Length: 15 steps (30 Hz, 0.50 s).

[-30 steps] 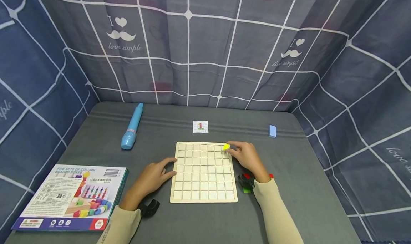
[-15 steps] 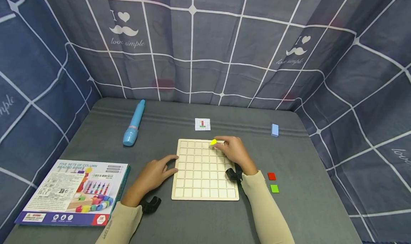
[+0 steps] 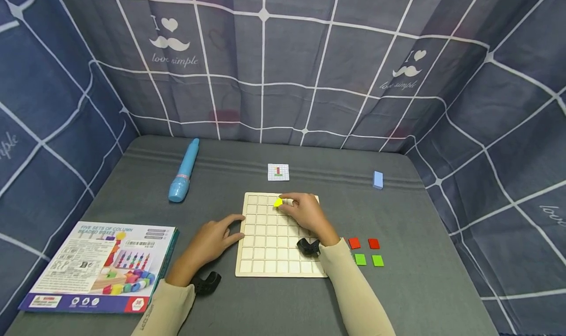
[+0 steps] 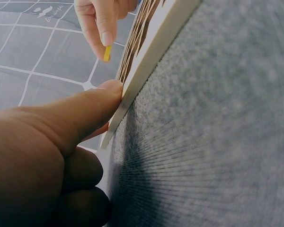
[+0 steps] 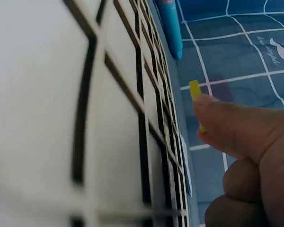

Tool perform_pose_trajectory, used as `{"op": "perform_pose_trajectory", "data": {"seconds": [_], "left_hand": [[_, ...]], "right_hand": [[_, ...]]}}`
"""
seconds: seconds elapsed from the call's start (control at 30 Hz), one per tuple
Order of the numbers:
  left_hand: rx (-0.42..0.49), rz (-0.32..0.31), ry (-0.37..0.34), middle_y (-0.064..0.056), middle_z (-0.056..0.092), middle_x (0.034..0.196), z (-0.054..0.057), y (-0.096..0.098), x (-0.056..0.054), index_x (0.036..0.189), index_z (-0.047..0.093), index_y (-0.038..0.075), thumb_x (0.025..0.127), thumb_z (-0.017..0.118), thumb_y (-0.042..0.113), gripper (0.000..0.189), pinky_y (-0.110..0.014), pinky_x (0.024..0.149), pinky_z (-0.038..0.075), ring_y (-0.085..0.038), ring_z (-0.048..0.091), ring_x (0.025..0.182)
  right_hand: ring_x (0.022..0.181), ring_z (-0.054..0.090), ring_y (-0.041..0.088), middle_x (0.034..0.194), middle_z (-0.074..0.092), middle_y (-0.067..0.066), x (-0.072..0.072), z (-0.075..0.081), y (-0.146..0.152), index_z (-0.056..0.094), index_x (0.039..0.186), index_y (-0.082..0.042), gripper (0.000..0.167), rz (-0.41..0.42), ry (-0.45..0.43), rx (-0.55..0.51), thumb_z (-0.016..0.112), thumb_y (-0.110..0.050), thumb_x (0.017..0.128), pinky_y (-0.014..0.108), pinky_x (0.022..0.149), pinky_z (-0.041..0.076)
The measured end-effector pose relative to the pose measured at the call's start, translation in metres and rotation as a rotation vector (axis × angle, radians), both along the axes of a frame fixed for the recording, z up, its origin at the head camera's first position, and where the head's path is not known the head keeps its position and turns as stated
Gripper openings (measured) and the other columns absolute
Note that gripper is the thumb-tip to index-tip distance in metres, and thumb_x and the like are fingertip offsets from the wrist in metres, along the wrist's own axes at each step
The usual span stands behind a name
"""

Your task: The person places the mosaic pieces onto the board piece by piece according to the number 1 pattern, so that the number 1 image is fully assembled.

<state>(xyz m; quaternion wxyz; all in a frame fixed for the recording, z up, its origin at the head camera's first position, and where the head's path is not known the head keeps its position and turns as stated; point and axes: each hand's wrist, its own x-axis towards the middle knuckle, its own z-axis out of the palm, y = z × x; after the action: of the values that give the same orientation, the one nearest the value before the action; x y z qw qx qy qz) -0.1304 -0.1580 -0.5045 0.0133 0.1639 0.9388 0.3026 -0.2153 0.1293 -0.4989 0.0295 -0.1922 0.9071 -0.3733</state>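
With the grid board as the dial's centre on the tabletop, the left hand touches its edge at 9 o'clock. The right hand is over the board toward 1 o'clock, with a pinched tile above the far rows near 12. Apart from the board, a card lies at 12, a microphone at 10 and a block at 2. Four loose tiles lie between 3 and 4, in two pairs. A box lies between 8 and 9, left of the left hand. A curtain stands behind everything at 12.
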Motion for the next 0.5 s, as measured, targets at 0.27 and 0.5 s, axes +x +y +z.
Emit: {"op": "perform_pose_trajectory", "data": {"seconds": [0.27, 0.5], "left_hand": [[-0.014, 0.002, -0.004, 0.01, 0.042, 0.058, -0.004, -0.002, 0.002, 0.138, 0.062, 0.019, 0.094, 0.074, 0.038, 0.049, -0.027, 0.047, 0.034, -0.006, 0.035, 0.046], [0.006, -0.011, -0.003, 0.01, 0.041, 0.058, -0.002, 0.001, -0.001, 0.138, 0.063, 0.018, 0.095, 0.074, 0.038, 0.048, -0.026, 0.047, 0.033, -0.005, 0.034, 0.046]], "right_hand": [[0.044, 0.026, 0.007, 0.051, 0.037, -0.007, 0.005, -0.004, -0.011, 0.074, 0.126, -0.015, 0.033, -0.018, 0.025, -0.029, 0.075, -0.029, 0.096, 0.025, 0.047, 0.028], [0.046, 0.03, 0.004, 0.052, 0.038, -0.011, 0.007, -0.011, -0.016, 0.077, 0.12, -0.014, 0.03, -0.054, 0.092, -0.044, 0.077, -0.028, 0.093, 0.024, 0.048, 0.029]]}}
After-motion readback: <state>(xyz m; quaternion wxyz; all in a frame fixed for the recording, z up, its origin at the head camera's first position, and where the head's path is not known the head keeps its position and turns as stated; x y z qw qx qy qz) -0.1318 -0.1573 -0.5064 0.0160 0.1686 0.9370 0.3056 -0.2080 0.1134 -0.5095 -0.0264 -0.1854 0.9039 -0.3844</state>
